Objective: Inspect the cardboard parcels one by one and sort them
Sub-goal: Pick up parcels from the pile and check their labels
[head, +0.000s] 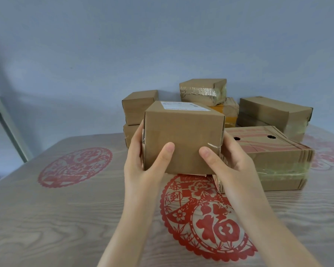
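A brown cardboard parcel (183,135) with a white label on its top is held up above the table in the middle of the view. My left hand (143,162) grips its left side, thumb on the front face. My right hand (228,160) grips its right side, thumb on the front face near a strip of clear tape. Behind it lies a pile of several more cardboard parcels: a small box (137,106) at the left, a taped box (202,91) on top at the back, a long box (274,112) at the right.
A flat wide parcel (274,157) with red print and two holes lies just right of my right hand. The table (46,218) has a wood-grain cover with red paper-cut designs. A blue wall stands close behind the pile. A window frame (6,122) shows at far left.
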{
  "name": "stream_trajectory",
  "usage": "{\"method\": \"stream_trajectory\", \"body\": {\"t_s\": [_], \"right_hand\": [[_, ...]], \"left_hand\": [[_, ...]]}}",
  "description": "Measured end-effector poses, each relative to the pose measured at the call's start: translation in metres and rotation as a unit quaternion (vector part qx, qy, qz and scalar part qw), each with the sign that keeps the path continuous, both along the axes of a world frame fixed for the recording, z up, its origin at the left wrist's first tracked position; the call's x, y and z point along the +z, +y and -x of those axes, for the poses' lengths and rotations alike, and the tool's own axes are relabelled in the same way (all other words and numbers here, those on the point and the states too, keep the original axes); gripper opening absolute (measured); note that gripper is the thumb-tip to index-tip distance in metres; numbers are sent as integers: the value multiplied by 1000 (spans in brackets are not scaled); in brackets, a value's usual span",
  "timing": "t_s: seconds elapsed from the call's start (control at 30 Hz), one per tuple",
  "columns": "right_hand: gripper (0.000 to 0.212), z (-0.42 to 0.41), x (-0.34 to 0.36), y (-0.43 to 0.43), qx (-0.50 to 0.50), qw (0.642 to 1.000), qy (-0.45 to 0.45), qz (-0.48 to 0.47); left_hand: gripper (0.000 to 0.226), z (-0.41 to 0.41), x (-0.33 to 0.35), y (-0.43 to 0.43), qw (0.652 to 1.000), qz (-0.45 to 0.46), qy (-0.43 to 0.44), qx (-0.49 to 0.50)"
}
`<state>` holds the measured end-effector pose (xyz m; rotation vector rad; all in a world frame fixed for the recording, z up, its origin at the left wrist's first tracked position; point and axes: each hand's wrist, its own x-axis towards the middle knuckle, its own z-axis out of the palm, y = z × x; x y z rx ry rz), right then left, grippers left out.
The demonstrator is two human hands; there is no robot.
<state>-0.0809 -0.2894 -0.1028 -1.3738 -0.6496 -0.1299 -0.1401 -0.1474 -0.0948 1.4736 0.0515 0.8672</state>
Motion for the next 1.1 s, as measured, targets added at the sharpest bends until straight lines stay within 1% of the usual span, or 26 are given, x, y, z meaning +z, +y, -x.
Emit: {"method": "stream_trajectory", "body": {"t_s": [0.2,0.37,0.53,0.67,0.77,0.83,0.9,1.0,1.1], "right_hand": [[72,0,1,-4,14,1000,-22,17],[71,-3,2,-5,-11,1000,-21,13],[79,0,2,-3,3,999,-29,18],[74,0,6,-6,-2,1000,-22,-17],[74,0,6,-8,9,999,-26,-18],[77,1,7,-8,14,999,-32,-5],[74,2,7,-7,18,999,-27,-9],[63,2,7,-7,24,999,-12,-26],[62,2,7,-7,29,999,-8,-28]], "left_hand": [[66,1,1,2,1000,6,-17,-6],[73,1,2,-1,1000,-8,-15,-21],[72,2,3,3,999,-11,-25,-19],[78,3,5,-4,999,-9,-27,-32],[70,2,3,-3,1000,-11,-19,-22],[69,1,2,-1,1000,-12,-11,-20],[73,0,1,0,1000,-11,-9,-25],[87,1,0,-1,999,-26,-4,-35],[83,2,1,-2,999,-26,2,-30]]}}
